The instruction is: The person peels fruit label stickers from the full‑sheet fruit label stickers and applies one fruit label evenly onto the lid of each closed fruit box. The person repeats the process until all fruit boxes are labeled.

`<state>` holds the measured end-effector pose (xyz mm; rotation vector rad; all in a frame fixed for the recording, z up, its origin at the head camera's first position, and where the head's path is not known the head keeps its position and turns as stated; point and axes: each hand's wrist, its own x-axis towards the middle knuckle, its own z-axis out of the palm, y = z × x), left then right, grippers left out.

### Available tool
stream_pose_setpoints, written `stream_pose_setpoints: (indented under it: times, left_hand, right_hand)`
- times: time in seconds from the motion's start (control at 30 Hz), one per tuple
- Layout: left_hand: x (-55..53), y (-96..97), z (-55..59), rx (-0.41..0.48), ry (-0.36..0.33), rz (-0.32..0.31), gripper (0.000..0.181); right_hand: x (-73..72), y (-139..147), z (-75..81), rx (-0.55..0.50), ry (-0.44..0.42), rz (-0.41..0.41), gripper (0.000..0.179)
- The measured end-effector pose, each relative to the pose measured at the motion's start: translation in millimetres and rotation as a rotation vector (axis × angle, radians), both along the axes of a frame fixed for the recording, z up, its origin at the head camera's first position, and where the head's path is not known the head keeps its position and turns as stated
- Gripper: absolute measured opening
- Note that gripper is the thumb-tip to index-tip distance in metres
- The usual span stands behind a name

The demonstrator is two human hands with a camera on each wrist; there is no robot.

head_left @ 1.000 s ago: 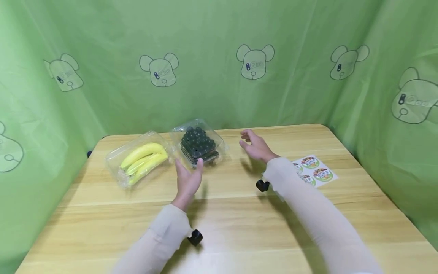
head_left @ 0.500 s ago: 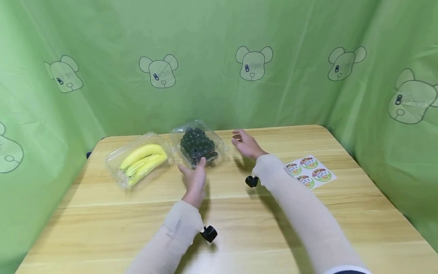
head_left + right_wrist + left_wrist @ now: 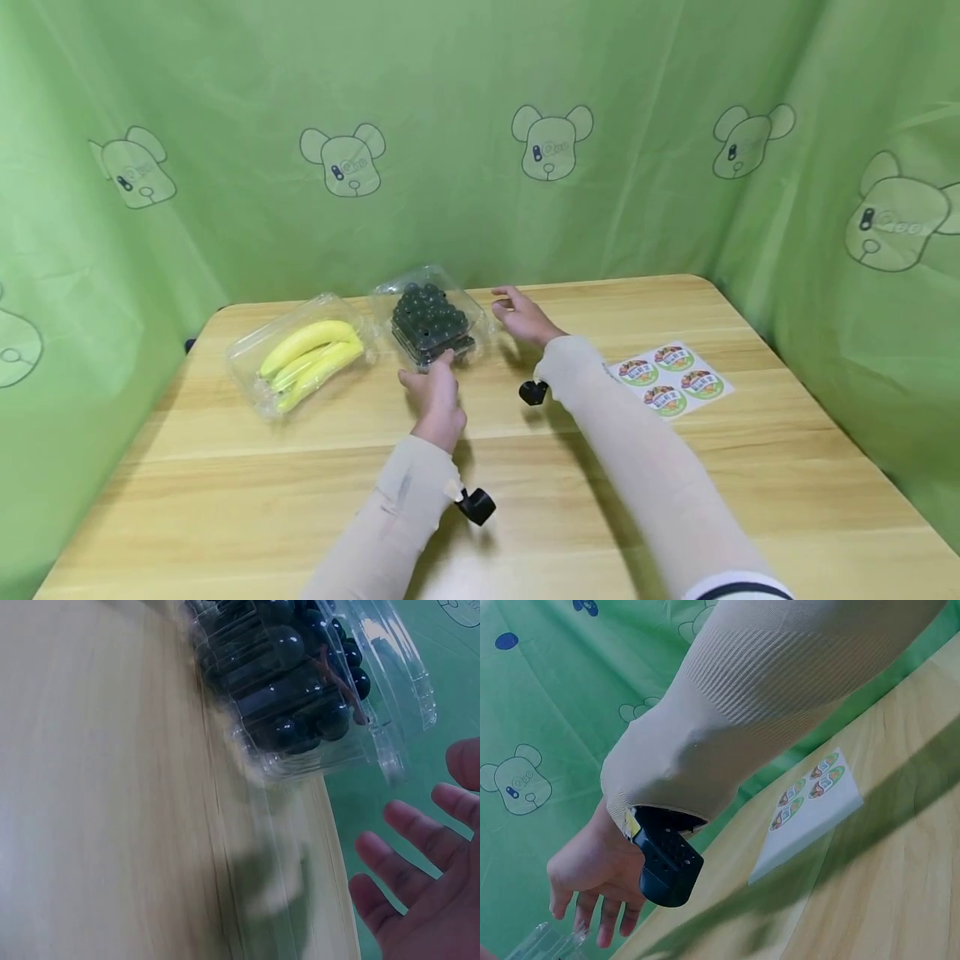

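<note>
Boxed bananas (image 3: 309,360): left part of the counter (image 3: 202,525).
Boxed grapes (image 3: 427,318): on the counter, just right of the bananas.
Left hand (image 3: 438,402): at the grapes' near side; fingers released, contact unclear.
Right hand (image 3: 527,322): just right of the grapes, apart; fingers released.
Sticker sheet (image 3: 678,381): flat, right of both hands.

Looks like clear, glossy plastic on the grape box (image 3: 270,705) and banana box (image 3: 257,343); smooth wood on the table (image 3: 540,517). Shows ribbed, matt knit on the sleeve (image 3: 742,675).
</note>
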<state>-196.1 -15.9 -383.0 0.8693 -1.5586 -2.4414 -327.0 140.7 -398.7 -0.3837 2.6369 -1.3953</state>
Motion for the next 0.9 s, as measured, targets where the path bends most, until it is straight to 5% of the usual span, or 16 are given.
stream_pose_setpoints:
  times: [0.57,0.9]
  left_hand:
    - [-4.0,-2.6,-1.7,0.052,0.090,-0.032,0.096]
    - [-2.8,-6.2,1.5,0.019,0.062,-0.078,0.096]
  right_hand:
    - [3.8,-4.5,0.0,-0.080,-0.067,0.016,0.042]
    - [5.9,-7.5,2.7,-0.066,-0.059,0.021,0.042]
